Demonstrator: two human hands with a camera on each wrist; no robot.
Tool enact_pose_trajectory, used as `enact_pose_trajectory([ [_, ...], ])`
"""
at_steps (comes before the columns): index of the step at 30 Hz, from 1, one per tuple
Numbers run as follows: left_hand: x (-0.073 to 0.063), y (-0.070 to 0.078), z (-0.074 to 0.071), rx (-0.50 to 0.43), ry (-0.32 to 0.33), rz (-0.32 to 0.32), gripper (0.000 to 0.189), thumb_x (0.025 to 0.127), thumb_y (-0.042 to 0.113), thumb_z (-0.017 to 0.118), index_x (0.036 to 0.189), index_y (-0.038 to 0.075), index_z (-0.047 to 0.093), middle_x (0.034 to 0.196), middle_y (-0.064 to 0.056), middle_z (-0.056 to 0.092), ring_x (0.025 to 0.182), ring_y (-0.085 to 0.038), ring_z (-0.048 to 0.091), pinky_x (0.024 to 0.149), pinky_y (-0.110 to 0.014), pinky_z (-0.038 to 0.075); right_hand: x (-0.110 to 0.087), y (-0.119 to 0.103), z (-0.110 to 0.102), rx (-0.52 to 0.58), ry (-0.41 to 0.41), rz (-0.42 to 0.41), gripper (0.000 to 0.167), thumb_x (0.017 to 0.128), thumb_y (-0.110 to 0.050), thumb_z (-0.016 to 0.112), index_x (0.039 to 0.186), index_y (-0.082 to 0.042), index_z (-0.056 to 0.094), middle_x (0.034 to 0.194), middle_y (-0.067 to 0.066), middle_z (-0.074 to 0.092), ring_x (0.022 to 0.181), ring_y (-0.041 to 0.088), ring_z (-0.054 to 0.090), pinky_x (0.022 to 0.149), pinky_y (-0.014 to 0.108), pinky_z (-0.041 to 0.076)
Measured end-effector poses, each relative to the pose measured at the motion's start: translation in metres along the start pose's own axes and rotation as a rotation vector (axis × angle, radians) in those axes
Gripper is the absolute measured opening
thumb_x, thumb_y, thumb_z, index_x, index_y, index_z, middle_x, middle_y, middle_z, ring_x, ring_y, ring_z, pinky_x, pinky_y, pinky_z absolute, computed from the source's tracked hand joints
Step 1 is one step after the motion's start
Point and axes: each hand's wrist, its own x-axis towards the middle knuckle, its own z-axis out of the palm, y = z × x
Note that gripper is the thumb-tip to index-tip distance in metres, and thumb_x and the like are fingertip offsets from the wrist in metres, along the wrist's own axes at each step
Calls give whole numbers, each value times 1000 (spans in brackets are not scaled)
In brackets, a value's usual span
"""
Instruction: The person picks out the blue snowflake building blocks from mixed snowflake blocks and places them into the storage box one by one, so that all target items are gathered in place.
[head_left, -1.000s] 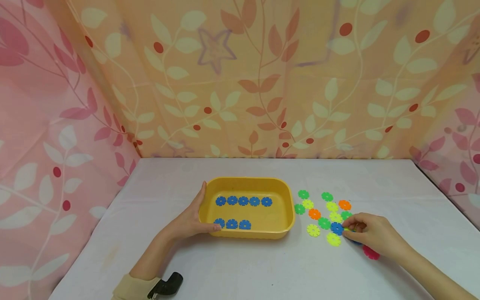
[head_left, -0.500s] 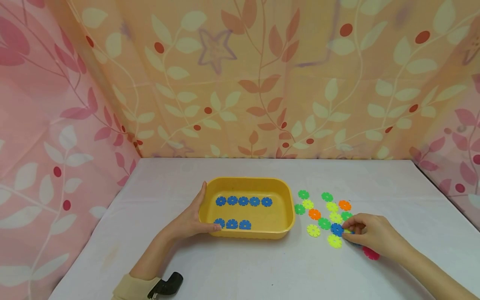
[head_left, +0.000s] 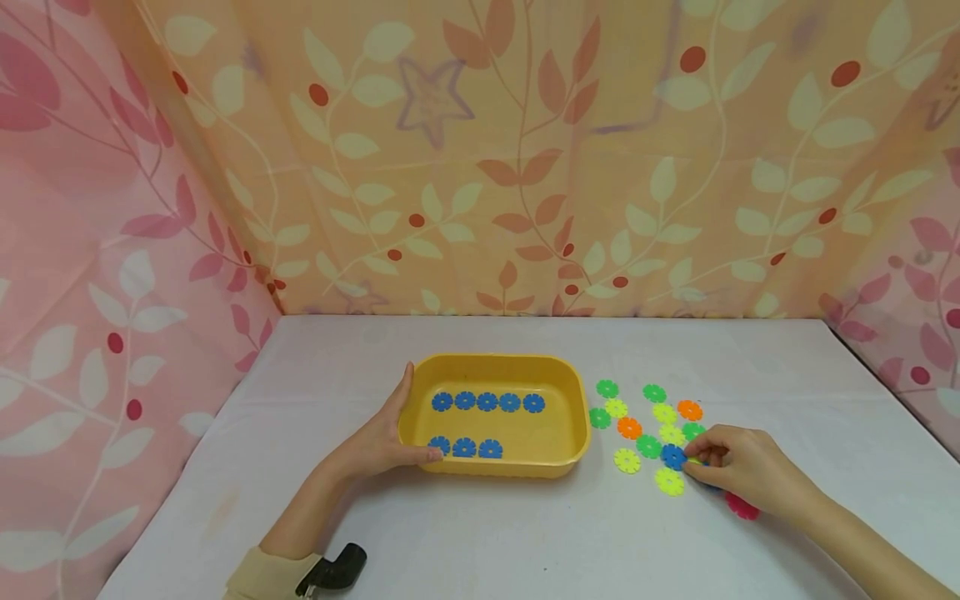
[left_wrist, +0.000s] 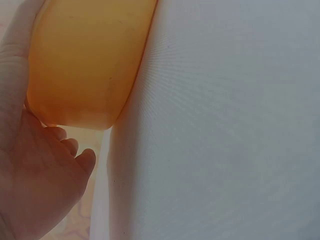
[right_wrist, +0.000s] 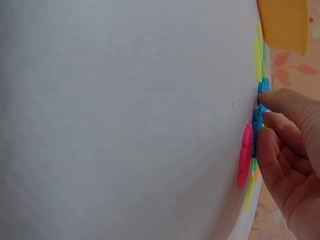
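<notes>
My left hand grips the left end of a yellow plastic basin, its thumb over the near rim. Inside the basin lie blue snowflake discs in two rows, the far row longer. The left wrist view shows the basin's outer wall against the palm. To the right, my right hand pinches the edge of a blue snowflake disc at the table, thumb and forefinger together. Another blue disc sits under those fingers in the right wrist view, mostly hidden in the head view.
Green, yellow and orange discs lie scattered right of the basin. A pink disc lies beneath the right wrist. White cloth covers the table, and a floral curtain hangs behind.
Near the right fingertips, the blue disc and the yellow disc in front of it have shifted very slightly. The left hand and the basin stay in place.
</notes>
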Motion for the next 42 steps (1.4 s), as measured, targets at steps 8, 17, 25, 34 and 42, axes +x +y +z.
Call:
enact_pose_trajectory([
  [8, 0, 0, 0, -9, -1, -9, 132, 71, 32, 87, 156, 24, -14, 163, -3, -7, 148, -26, 2, 115, -54, 7, 1, -3, 1, 58, 31, -24, 15, 76, -24, 84, 84, -21, 72, 70, -14, 57, 64, 2, 51, 56, 21, 45],
  [17, 0, 0, 1, -6, 1, -11, 132, 71, 29, 87, 156, 22, -13, 163, -3, -7, 148, -26, 4, 116, -52, 8, 13, -27, 3, 155, 80, -5, 12, 80, -30, 82, 87, -25, 73, 71, -12, 60, 69, 6, 56, 59, 22, 47],
  [25, -1, 0, 1, -6, 0, -15, 131, 72, 29, 87, 156, 24, -14, 163, -3, -7, 148, -26, 4, 115, -53, 9, 32, -58, 4, 370, 10, 31, 18, 82, -32, 80, 93, -19, 74, 79, -2, 65, 76, 14, 60, 64, 26, 55],
  [34, -1, -1, 0, 2, 3, -9, 131, 72, 31, 87, 156, 24, -14, 163, -4, -7, 147, -27, 4, 115, -54, 9, 63, -94, 14, 526, -122, -124, 17, 82, -22, 80, 95, -14, 73, 85, 1, 68, 78, 17, 63, 68, 28, 56],
  [42, 0, -1, 0, -2, -1, -7, 132, 71, 33, 87, 155, 24, -14, 163, -5, -7, 147, -28, 5, 115, -54, 10, 96, -123, 36, 498, -276, -285, 14, 84, -21, 78, 95, -13, 74, 86, -4, 70, 76, 16, 62, 68, 27, 55],
])
